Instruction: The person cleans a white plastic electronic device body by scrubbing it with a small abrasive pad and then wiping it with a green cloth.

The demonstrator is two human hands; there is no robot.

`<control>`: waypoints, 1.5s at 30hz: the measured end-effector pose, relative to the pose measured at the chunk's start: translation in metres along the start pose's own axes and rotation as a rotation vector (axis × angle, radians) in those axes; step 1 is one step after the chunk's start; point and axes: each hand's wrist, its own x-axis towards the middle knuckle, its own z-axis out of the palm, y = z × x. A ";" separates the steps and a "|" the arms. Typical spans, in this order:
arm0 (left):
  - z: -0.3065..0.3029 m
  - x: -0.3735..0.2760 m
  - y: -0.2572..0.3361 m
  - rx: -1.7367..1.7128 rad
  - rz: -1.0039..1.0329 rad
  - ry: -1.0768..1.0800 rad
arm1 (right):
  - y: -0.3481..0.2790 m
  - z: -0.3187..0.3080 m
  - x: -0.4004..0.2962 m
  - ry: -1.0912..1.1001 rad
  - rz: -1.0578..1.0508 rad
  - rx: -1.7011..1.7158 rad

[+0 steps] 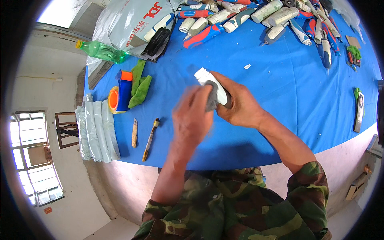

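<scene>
My right hand (240,102) is closed around a white plastic tool housing with a dark grey grip (220,93), its threaded neck tilted up to the left. My left hand (192,111), blurred, pinches a grey cloth (212,99) against the side of the housing. Both hands are above the blue tablecloth (234,138). To their left lie a toothbrush (150,139) with a worn head and a utility knife (134,133) with a pale handle. Farther back sits a blue and orange tape dispenser (124,93) beside a green cloth (140,84).
Many pen-shaped tools and housings (204,36) are piled along the far edge. A green plastic bottle (102,51) lies by a grey shipping bag (120,18) at the back left. Folded plastic bags (97,130) lie at the left edge, a black and white tool (358,112) at the right.
</scene>
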 end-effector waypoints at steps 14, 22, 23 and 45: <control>-0.005 -0.005 0.003 -0.040 0.062 -0.087 | 0.009 0.007 -0.003 0.044 -0.066 -0.083; -0.009 0.010 -0.019 -0.003 -0.039 -0.083 | 0.011 0.006 -0.003 0.032 -0.060 -0.225; -0.009 0.005 -0.014 -0.027 -0.011 -0.104 | 0.012 0.006 -0.003 0.030 -0.048 -0.208; -0.005 -0.004 0.000 -0.027 -0.044 -0.117 | 0.013 0.007 -0.003 0.070 -0.085 -0.158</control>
